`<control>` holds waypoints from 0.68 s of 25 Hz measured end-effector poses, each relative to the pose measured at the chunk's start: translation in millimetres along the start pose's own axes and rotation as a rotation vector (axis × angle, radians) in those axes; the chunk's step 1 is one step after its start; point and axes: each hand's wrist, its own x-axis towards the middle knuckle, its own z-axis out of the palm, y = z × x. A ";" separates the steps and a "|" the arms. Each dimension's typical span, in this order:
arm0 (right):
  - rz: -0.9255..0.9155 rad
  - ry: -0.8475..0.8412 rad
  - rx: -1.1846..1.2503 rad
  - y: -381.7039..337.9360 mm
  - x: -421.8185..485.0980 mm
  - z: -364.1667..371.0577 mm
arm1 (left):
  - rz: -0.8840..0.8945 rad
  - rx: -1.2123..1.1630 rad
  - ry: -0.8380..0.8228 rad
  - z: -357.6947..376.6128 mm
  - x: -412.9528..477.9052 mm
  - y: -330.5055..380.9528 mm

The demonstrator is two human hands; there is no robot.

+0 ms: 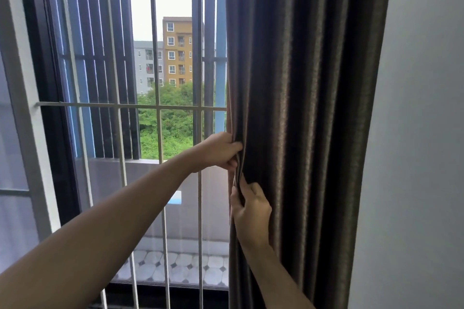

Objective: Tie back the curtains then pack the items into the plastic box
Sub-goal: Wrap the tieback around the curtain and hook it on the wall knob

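Desk: Hands first. Where are they?
Photographer: Both are on the curtain (301, 108). With the arm reaching across the window, the left hand (221, 150) curls its fingers round the leading edge. Just below it, the right hand (251, 211) pinches the same folds between thumb and fingers.
Desk: And the curtain itself?
Photographer: Dark brown, hanging in deep pleats, bunched at the window's right against a grey wall (426, 133).
Desk: Behind it?
Photographer: Pale bars (158, 108) cross the glass. Beyond are a tiled balcony floor (180, 268), green trees (173, 123) and an ochre apartment block (177, 52).
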 end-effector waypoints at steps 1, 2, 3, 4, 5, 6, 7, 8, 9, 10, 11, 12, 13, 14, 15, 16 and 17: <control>0.004 0.024 -0.004 -0.6 -3.5 1.0 | 0.012 -0.018 -0.014 -1.1 -2.4 2.3; 0.004 0.034 -0.010 -0.9 -6.6 2.0 | 0.030 -0.018 -0.027 -1.9 -4.7 5.0; -0.004 0.039 -0.018 -1.3 -8.8 3.1 | 0.055 0.030 -0.032 -2.4 -6.8 7.9; -0.017 0.046 -0.029 -3.1 -10.8 3.7 | 0.092 0.135 -0.025 -2.0 -8.9 10.6; -0.030 0.056 -0.044 -5.2 -13.0 4.3 | 0.131 0.257 -0.011 -1.3 -9.5 11.9; -0.046 0.068 -0.059 -8.0 -15.0 3.7 | 0.156 0.349 0.004 -0.6 -8.2 11.9; -0.065 0.076 -0.066 -10.4 -17.5 1.3 | 0.157 0.396 0.018 0.3 -5.8 10.2; -0.095 0.085 -0.063 -13.0 -19.0 -3.6 | 0.145 0.427 0.028 0.5 -4.7 8.7; -0.132 0.116 -0.063 -15.2 -18.5 -10.5 | 0.130 0.448 0.039 -0.2 -3.5 7.1; -0.162 0.173 -0.067 -17.2 -15.0 -18.8 | 0.116 0.470 0.045 -1.3 -2.4 5.7; -0.170 0.248 -0.067 -20.0 -7.9 -27.6 | 0.113 0.492 0.042 -3.0 -1.4 4.0; -0.145 0.312 -0.062 -23.5 3.6 -35.3 | 0.121 0.516 0.032 -5.1 -1.8 3.0; -0.091 0.327 -0.063 -28.2 18.9 -42.8 | 0.125 0.538 0.019 -7.9 -2.4 2.3; -0.025 0.285 -0.072 -33.9 36.3 -49.9 | 0.123 0.570 0.008 -10.8 -2.3 1.9; 0.044 0.210 -0.077 -37.9 52.3 -55.1 | 0.114 0.610 0.006 -13.9 -2.2 1.3; 0.099 0.136 -0.066 -39.8 64.8 -58.2 | 0.108 0.654 0.008 -16.0 -2.5 1.4; 0.129 0.081 -0.045 -39.6 72.6 -59.9 | 0.110 0.692 0.011 -16.9 -3.0 1.1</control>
